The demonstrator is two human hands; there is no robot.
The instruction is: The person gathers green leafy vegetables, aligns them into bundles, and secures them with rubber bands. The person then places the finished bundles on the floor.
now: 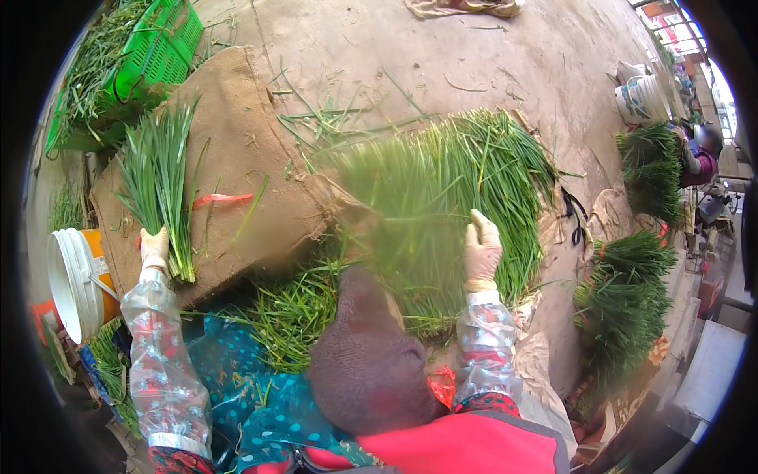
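My left hand (155, 249), in a pale glove, grips the lower part of a bunch of leafy green chives (163, 172). The bunch lies over a brown burlap-like cloth (237, 118), its leaves pointing away from me. A red tie strip (222, 198) rests on the cloth beside it. My right hand (482, 252), also gloved, is at the right part of a large heap of chives (503, 160), fingers pointing away from me. A thin leaf passes by its fingertips; whether they pinch it is unclear. Part of the heap is blurred.
A green plastic crate (172, 47) full of greens stands at far left. Nearer is a white bucket (71, 284). Loose leaves (296, 314) lie by my lap. Tied bundles (622, 320) stand at right. Beyond are another bucket (642, 101) and a person (702, 160).
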